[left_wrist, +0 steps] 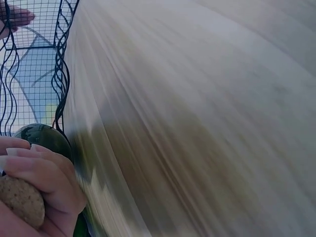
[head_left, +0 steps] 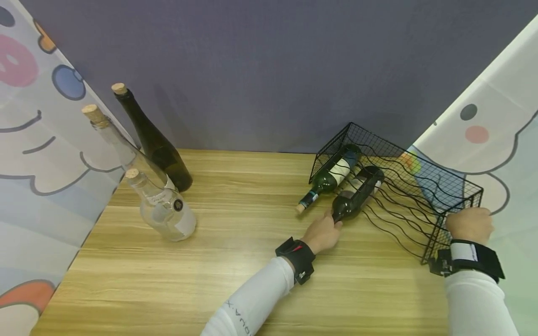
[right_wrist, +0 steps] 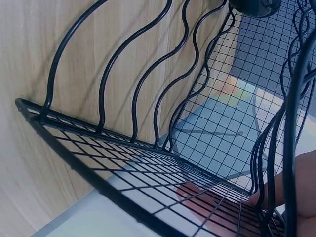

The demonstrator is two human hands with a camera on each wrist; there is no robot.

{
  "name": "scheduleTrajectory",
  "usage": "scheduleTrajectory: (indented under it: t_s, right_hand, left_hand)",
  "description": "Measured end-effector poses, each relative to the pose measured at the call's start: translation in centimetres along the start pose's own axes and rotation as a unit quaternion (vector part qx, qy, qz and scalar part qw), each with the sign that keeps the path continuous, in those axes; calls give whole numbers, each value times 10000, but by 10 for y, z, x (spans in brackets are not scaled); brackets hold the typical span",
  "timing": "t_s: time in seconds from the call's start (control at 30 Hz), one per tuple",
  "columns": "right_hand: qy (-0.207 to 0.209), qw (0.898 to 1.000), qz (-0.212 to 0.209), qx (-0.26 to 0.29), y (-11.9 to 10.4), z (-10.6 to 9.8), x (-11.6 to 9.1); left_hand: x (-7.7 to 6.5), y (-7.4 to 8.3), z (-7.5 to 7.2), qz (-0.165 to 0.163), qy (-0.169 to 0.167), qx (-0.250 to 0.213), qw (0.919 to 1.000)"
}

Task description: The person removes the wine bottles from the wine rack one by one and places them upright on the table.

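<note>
With the fingers of my left hand (head_left: 321, 232) I am gripping the thin neck of a dark bottle (head_left: 350, 204), and in the left wrist view its cork (left_wrist: 22, 201) is sitting inside my curled fingers. I am guessing that I am at the part where this bottle is going into the black wire rack (right_wrist: 103, 187) or coming out; I cannot tell which way. The next move, I think, is asking for a slow, straight slide along the wavy wires (right_wrist: 101, 96), with the rack being held still. The bottle's fat end is lying in among the wires, far and to the right of my left fingers, and its neck is pointing to the near left. My right hand (head_left: 470, 225) is holding the rack's right end, its fingers bending round the wires. A green bottle (head_left: 329, 180) is lying in the rack just to the left. Well apart, on the left, a tall dark-glass bottle (head_left: 161, 154) and two clear bottles (head_left: 166, 212) are standing on the table (head_left: 147, 284).
</note>
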State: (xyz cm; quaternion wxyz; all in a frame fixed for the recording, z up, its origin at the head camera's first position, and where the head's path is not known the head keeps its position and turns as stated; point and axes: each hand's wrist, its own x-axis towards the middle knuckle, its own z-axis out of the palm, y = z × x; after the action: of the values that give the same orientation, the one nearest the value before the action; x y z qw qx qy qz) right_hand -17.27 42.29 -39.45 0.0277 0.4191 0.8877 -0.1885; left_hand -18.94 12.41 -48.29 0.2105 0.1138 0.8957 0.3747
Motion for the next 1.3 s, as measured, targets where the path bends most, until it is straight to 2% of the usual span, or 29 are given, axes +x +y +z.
scheduleTrajectory:
  t_s: [0.27,0.5,0.77,1.0,1.3]
  right_hand:
    - [-32,9998,74,196,-3,0,-4]
    - [4,10000,-14,70,-2,2,-3]
    - [23,10000,4,94,1,3,6]
    - [76,9999,59,102,1,3,6]
    - [123,9999,-51,-74,2,3,6]
  left_hand:
    - [-6,-6,-6,72,-15,-111,9999]
    - [-10,-5,-10,-24,-322,74,9995]
    - [-17,-9,-11,-124,-589,-599,9964]
    - [-21,-10,-17,-43,-487,-503,9975]
    - [-30,-15,-19,-41,-651,-707,9954]
